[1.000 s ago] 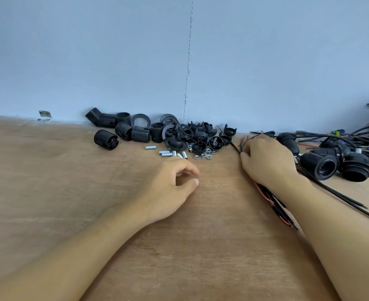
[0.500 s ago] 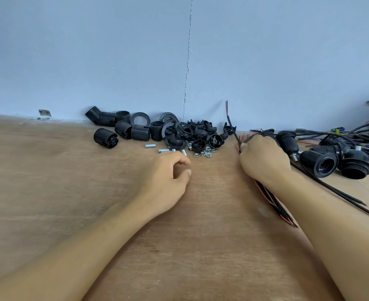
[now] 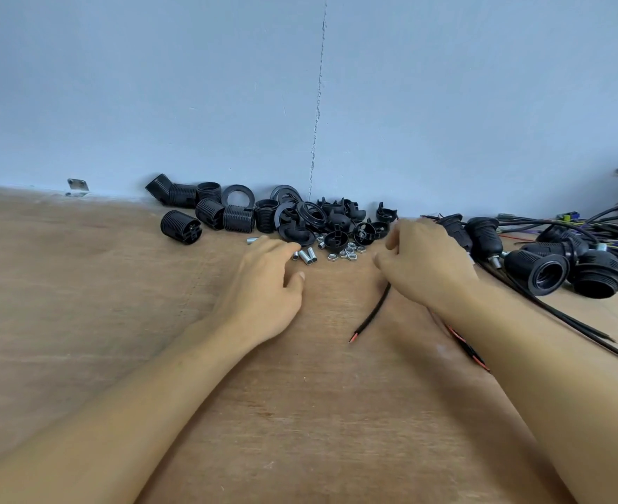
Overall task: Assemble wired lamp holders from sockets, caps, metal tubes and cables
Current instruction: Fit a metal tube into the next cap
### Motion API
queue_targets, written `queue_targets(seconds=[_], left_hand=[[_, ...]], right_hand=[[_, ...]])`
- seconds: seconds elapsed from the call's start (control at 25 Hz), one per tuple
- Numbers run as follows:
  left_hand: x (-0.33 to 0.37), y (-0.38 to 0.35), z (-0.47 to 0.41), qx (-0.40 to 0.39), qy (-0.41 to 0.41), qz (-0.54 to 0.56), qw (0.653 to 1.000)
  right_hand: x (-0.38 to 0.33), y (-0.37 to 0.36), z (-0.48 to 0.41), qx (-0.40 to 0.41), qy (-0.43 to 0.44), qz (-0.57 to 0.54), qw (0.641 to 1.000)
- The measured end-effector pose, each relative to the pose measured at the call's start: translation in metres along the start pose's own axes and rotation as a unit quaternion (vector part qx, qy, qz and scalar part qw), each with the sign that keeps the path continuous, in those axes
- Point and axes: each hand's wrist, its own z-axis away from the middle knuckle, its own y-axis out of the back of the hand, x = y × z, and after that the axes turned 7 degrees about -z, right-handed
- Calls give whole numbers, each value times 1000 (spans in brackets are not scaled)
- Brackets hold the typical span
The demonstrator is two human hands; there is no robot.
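Observation:
My left hand (image 3: 264, 285) rests on the wooden table (image 3: 82, 303), its loosely curled fingertips right beside several short metal tubes (image 3: 305, 256); nothing shows in its grasp. My right hand (image 3: 424, 263) grips a black cable (image 3: 371, 314), which runs out from under the palm towards me and ends in a bare reddish tip. Behind the hands, against the wall, lie black threaded sockets (image 3: 235, 216), black caps (image 3: 336, 227) and small metal nuts (image 3: 347, 253).
A bundle of black and red cables (image 3: 464, 349) lies partly under my right forearm. Wired lamp holders (image 3: 536, 271) and a tangle of cables (image 3: 609, 223) fill the right side. Black rings (image 3: 238, 195) lean near the blue wall.
My left hand slid forward to the metal tubes. My right hand drew one cable out of the bundle; its free end, earlier pointing up by the wall, now lies on the table towards me.

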Motion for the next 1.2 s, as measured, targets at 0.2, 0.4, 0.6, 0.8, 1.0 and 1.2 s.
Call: queue_targets(seconds=[0.2,0.4,0.6,0.8,1.0,1.2], left_hand=[[2,0,3,-39,-84,-10,996],[5,2,8,-82,-151,7,985],[6,5,5,44,-33,118,992],[13,11,7,19,38,251,967],[15,12,9,7,-4,193,981],[12,8,6,64,39,135,988]], right_hand=[[-6,-16,-21,-29,74,-59,995],[-3,-33,-44,-49,67,-42,996],[-11,-24,-32,73,22,-320,944],[-30,-5,-6,-137,19,-501,854],[-27,-17,10,-242,20,-573,783],[-12,-23,-5,-28,34,-291,956]])
